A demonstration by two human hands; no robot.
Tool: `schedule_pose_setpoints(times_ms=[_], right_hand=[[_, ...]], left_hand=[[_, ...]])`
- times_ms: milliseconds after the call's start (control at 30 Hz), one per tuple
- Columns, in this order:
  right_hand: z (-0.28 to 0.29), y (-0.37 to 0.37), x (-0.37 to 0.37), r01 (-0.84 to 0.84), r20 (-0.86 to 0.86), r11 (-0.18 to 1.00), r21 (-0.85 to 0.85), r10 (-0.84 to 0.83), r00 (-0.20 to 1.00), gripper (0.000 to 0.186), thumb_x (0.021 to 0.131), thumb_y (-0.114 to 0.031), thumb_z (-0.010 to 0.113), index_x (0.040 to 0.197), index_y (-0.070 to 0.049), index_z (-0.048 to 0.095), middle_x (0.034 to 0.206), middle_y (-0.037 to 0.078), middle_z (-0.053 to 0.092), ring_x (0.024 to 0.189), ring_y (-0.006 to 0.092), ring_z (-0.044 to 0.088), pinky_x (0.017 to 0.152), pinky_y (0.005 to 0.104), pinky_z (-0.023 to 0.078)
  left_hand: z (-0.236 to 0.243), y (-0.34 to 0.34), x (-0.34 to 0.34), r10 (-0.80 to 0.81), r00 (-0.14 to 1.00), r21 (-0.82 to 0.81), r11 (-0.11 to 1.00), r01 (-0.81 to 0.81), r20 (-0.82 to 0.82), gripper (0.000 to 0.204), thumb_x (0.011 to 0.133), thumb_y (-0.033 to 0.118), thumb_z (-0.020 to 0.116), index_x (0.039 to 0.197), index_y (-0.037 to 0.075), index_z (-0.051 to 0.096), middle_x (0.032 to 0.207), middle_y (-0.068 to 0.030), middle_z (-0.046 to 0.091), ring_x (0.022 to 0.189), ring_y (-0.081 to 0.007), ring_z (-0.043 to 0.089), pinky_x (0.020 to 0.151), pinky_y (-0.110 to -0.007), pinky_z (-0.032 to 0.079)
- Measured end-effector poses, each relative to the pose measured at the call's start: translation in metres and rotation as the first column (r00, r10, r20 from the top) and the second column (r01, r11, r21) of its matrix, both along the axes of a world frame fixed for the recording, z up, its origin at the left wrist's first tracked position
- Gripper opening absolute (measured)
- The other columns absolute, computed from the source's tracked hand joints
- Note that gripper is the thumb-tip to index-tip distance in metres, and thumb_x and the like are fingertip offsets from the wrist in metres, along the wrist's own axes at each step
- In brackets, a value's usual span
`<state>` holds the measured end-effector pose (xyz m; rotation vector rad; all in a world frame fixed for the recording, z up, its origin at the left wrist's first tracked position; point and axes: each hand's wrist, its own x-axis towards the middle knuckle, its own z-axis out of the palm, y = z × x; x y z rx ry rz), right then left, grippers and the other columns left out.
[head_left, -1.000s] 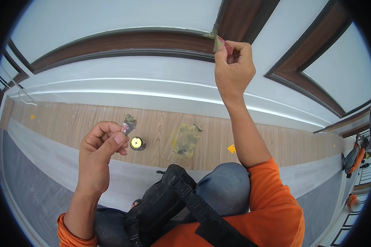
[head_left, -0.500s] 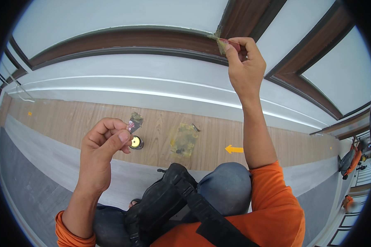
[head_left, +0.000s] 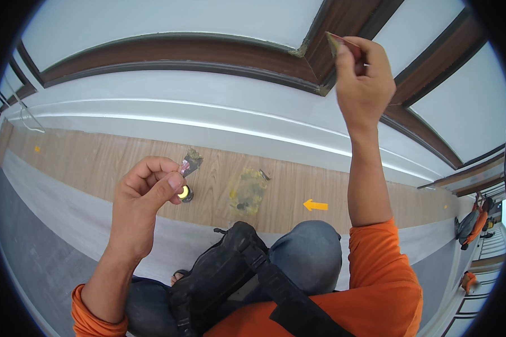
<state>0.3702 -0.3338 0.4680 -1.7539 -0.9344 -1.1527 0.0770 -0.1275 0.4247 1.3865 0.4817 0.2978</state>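
The right hand (head_left: 366, 84) has moved up and right, away from the corner of the brown trim (head_left: 247, 59). It pinches a bent red card (head_left: 334, 44). The left hand (head_left: 149, 188) pinches a dirty grey blade (head_left: 193, 162). Below, I see a smeary yellow sheet (head_left: 249, 192) on the wooden floor (head_left: 289, 188).

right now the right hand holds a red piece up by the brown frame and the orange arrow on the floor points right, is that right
Not quite: the orange arrow on the floor points left in the head view. The right hand does hold a red piece up by the brown frame.
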Motion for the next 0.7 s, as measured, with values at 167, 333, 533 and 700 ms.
schedule_pose_setpoints(times_ms=[167, 333, 533, 700], right_hand=[[-0.006, -0.006, -0.005, -0.124, -0.389, 0.987, 0.099, 0.154, 0.908, 0.010, 0.092, -0.009, 0.073, 0.098, -0.002, 0.072, 0.080, 0.001, 0.068, 0.067, 0.0083, 0.056, 0.064, 0.0237, 0.048], [0.011, 0.001, -0.017, -0.042, -0.323, 0.985, -0.170, -0.015, 0.946, 0.012, 0.091, -0.013, 0.074, 0.096, -0.002, 0.074, 0.077, 0.000, 0.066, 0.068, 0.0070, 0.055, 0.064, 0.0248, 0.048], [0.043, -0.007, -0.022, -0.214, -0.389, 0.973, -0.086, 0.165, 0.906, 0.015, 0.096, -0.016, 0.072, 0.105, -0.003, 0.073, 0.086, 0.002, 0.069, 0.069, 0.0047, 0.053, 0.055, 0.0203, 0.041], [-0.017, -0.027, -0.029, -0.522, -0.765, 0.663, 0.536, 0.644, 0.032, 0.014, 0.100, -0.017, 0.066, 0.104, -0.004, 0.066, 0.088, 0.005, 0.066, 0.066, 0.0067, 0.056, 0.049, 0.0215, 0.041]], left_hand=[[0.002, 0.001, 0.000, -0.008, 1.000, -0.026, 1.000, 0.008, 0.001, 0.014, 0.096, 0.011, 0.073, 0.107, 0.003, 0.070, 0.091, -0.0012, 0.070, 0.081, -0.0085, 0.062, 0.075, -0.026, 0.050], [0.003, -0.004, 0.006, -0.055, 0.999, -0.005, 0.998, 0.055, 0.001, 0.017, 0.097, 0.017, 0.072, 0.109, 0.006, 0.068, 0.088, -0.0011, 0.067, 0.082, -0.0090, 0.062, 0.076, -0.027, 0.051], [0.001, -0.017, 0.008, -0.106, 0.994, -0.098, 0.989, 0.106, 0.010, 0.017, 0.098, 0.018, 0.072, 0.108, 0.005, 0.069, 0.089, -0.0006, 0.066, 0.083, -0.0083, 0.060, 0.076, -0.028, 0.051], [0.010, -0.021, 0.029, -0.046, 0.999, -0.097, 0.994, 0.046, 0.007, 0.017, 0.099, 0.020, 0.071, 0.109, 0.006, 0.069, 0.092, 0.0003, 0.065, 0.086, -0.0081, 0.059, 0.077, -0.027, 0.050]])
